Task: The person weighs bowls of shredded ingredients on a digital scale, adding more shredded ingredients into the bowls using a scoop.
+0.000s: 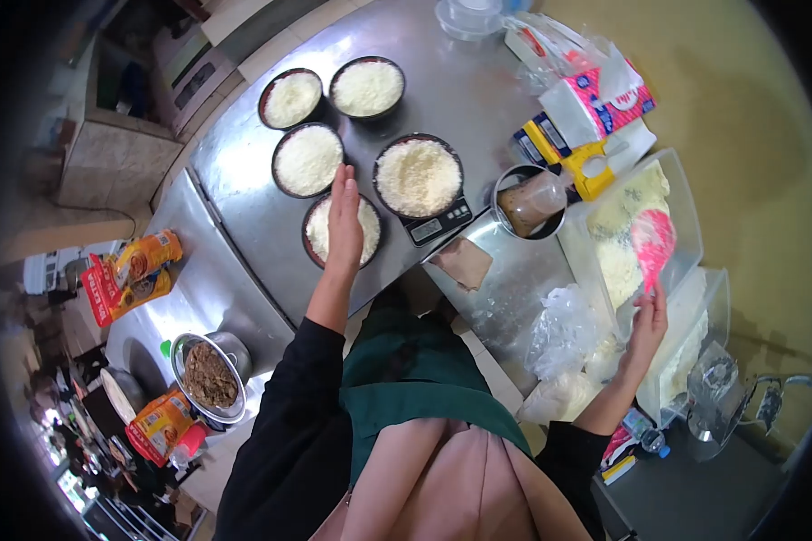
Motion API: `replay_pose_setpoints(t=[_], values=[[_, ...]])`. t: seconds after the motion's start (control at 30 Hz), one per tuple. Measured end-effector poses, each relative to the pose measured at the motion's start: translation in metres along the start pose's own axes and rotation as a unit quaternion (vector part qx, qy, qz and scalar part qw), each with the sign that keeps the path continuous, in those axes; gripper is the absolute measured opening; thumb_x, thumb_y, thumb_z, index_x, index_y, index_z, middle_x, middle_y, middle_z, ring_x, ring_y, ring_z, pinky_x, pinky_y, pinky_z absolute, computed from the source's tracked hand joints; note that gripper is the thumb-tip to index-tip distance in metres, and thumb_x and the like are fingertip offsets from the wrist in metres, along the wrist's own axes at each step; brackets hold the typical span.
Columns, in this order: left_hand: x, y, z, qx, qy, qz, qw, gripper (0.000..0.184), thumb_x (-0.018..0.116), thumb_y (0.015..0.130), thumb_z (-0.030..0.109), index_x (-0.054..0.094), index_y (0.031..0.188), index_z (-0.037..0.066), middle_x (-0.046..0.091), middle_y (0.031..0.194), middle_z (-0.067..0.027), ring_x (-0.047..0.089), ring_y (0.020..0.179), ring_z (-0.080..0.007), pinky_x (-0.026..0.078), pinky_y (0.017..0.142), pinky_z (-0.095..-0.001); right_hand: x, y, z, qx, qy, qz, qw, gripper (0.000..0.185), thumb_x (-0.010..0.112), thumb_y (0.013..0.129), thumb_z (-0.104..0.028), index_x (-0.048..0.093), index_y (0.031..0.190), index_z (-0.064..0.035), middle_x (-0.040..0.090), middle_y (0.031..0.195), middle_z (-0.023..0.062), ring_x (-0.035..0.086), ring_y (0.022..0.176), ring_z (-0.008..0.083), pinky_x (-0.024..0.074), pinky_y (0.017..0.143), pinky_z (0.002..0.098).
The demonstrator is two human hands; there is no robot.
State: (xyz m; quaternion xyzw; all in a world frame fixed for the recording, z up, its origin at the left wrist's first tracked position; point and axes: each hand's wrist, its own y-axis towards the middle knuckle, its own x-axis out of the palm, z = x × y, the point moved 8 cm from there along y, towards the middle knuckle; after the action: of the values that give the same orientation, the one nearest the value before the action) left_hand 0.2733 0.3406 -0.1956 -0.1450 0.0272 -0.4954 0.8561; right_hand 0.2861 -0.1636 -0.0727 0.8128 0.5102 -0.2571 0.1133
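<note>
Five dark round bowls of pale crumbs, two hands, one pink scoop

Five dark round bowls, each filled with white or cream crumbs, stand on the brushed, shiny metal table [235, 167]. Seen from the middle of the view, one is at eleven o'clock [291, 97], one just short of twelve [367, 87], one between ten and eleven [308, 160], and the nearest bowl [343, 236] at ten. The fifth bowl [418, 176], at twelve, has a hollow in its coarse crumbs and sits at one black, boxy scale [439, 223].

One left hand [345, 221] is over the nearest bowl, fingers straight and pressed together; whether it touches the crumbs, I cannot tell. One right hand [648, 323], at about three, pinches the handle of the pink scoop [653, 242], a smooth plastic one dusted white, over an oblong translucent bin [683, 212] of yellowish and white powder. A second bin [720, 302], just past three, holds more white powder.

One round metal pot [496, 203], at two, contains a clear cup [543, 197] and something brown. One flat brown paper piece [463, 263] lies at three, nearer the middle, and crinkled clear plastic [561, 332] at four. One silvery pot [209, 374] of lumpy brown mass is at eight; glossy orange pouches [135, 272] stand at nine.
</note>
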Motion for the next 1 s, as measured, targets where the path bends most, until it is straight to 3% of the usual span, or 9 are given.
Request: replay_pose_setpoints(t=[0.07,0.13,0.2,0.27,0.4,0.47,0.7,0.77,1.0], values=[[0.012,-0.009,0.02,0.002,0.003,-0.006,1.0,0.068,0.032,0.097,0.047,0.012,0.146,0.005,0.021,0.151,-0.0111,0.017,0.14,-0.0202,0.014,0.112,-0.0367,0.057,-0.017,-0.034,-0.074,-0.016,-0.132,0.988,0.038,0.046,0.09,-0.006,0.051,0.128,-0.0022,0.056,0.08,-0.0017,0.049,0.071,0.0072,0.0403,0.064,0.0215],[0.011,-0.005,0.015,0.003,0.002,-0.008,1.0,0.069,0.031,0.097,0.049,0.012,0.146,0.004,0.021,0.151,-0.0112,0.017,0.14,-0.0207,0.014,0.112,-0.037,0.121,-0.039,-0.062,-0.185,-0.004,-0.159,0.97,0.04,0.049,0.087,-0.003,0.054,0.127,-0.0075,0.061,0.086,0.0022,0.054,0.071,0.0127,0.0414,0.064,0.0234],[0.012,0.005,0.01,0.005,0.008,-0.026,1.0,0.07,0.028,0.097,0.051,0.012,0.146,0.004,0.022,0.151,-0.0114,0.017,0.14,-0.0217,0.013,0.113,-0.0377,0.178,-0.064,-0.103,-0.344,-0.099,-0.203,0.912,0.045,0.053,0.084,-0.003,0.054,0.127,-0.0148,0.061,0.087,0.0041,0.056,0.072,0.0198,0.0409,0.066,0.0286],[0.012,0.013,0.009,0.007,0.008,-0.03,1.0,0.071,0.026,0.097,0.053,0.012,0.146,0.004,0.022,0.15,-0.0116,0.017,0.14,-0.0223,0.012,0.113,-0.038,0.22,-0.084,-0.12,-0.39,-0.253,-0.191,0.865,0.049,0.056,0.081,-0.004,0.055,0.127,-0.0197,0.056,0.084,0.0046,0.055,0.076,0.0214,0.038,0.07,0.0337],[0.02,0.016,0.009,0.002,0.011,-0.044,0.999,0.071,0.024,0.097,0.054,0.013,0.146,0.004,0.024,0.149,-0.0123,0.017,0.139,-0.0222,0.012,0.113,-0.038,0.274,-0.097,-0.138,-0.473,-0.321,-0.161,0.804,0.051,0.057,0.078,-0.004,0.056,0.126,-0.0218,0.058,0.087,0.0004,0.055,0.081,0.0192,0.0361,0.075,0.0334],[0.023,0.02,0.008,0.025,-0.033,-0.046,0.998,0.061,0.024,0.101,0.039,0.016,0.143,-0.004,0.027,0.147,-0.0199,0.023,0.138,-0.0234,0.017,0.112,-0.0306,0.294,-0.101,-0.136,-0.533,-0.341,-0.147,0.76,0.048,0.052,0.081,-0.008,0.055,0.126,-0.0235,0.053,0.084,0.0001,0.051,0.079,0.0163,0.0341,0.072,0.0334],[0.028,0.024,0.005,0.027,-0.032,-0.059,0.997,0.062,0.024,0.1,0.041,0.015,0.144,-0.002,0.027,0.147,-0.0203,0.025,0.137,-0.0253,0.018,0.111,-0.03,0.273,-0.09,-0.123,-0.526,-0.404,-0.152,0.733,0.049,0.051,0.08,-0.009,0.055,0.127,-0.024,0.052,0.083,-0.0007,0.051,0.078,0.0165,0.0344,0.072,0.0335],[0.027,0.024,0.003,0.033,-0.025,-0.061,0.997,0.062,0.024,0.1,0.041,0.015,0.144,-0.002,0.027,0.146,-0.0204,0.025,0.137,-0.0256,0.019,0.111,-0.0299,0.264,-0.086,-0.129,-0.509,-0.352,-0.144,0.773,0.049,0.052,0.08,-0.007,0.055,0.126,-0.0229,0.053,0.082,-0.0002,0.053,0.079,0.0164,0.0346,0.072,0.0338],[0.032,0.016,0.014,0.07,0.06,-0.055,0.994,0.061,0.026,0.1,0.041,0.018,0.144,0.0,0.033,0.144,-0.0192,0.029,0.135,-0.0266,0.021,0.109,-0.0303,0.281,-0.082,-0.111,-0.457,-0.337,-0.164,0.807,0.052,0.058,0.077,-0.007,0.054,0.127,-0.0205,0.054,0.082,0.0016,0.055,0.079,0.0173,0.0345,0.071,0.0342]])
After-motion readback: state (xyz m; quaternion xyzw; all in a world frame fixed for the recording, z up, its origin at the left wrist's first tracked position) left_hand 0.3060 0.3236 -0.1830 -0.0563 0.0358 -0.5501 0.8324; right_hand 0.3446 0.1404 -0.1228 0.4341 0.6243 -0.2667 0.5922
